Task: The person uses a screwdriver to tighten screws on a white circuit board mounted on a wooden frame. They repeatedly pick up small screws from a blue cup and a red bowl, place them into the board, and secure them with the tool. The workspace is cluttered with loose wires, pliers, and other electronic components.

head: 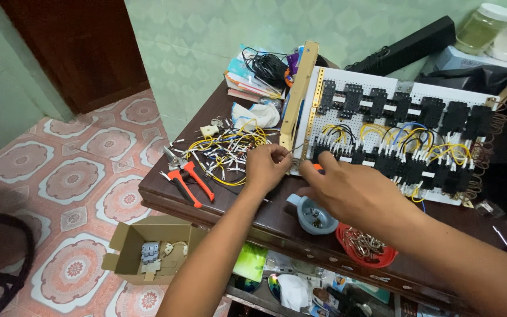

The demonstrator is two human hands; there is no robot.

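Both hands are working at the left edge of the white perforated wiring board (377,88). The left hand (267,166) is pinching a thin wire end (291,151) between thumb and forefinger, its grip clenched on it; the right hand (347,191) is pressing an orange-handled tool (318,167) beside it, fingers curled over the handle (only a sliver is showing). Doing this well likely means keeping the wire taut and straight while the tool is seating it, without tugging neighbouring leads.

Just below the right grip one pale blue plastic cup of small metal parts (315,216) is sitting on the dark wooden bench (165,191), and one red round dish of metal clips (366,245) beyond it. Left of the left grip, one pair of red-handled pliers (189,182) is lying by a loose heap of yellow and white wires (227,152). Above the grips, about a dozen black relay blocks (403,105) are standing in two rows; an exact count is uncertain. One open cardboard box (148,249) is resting on the floor.
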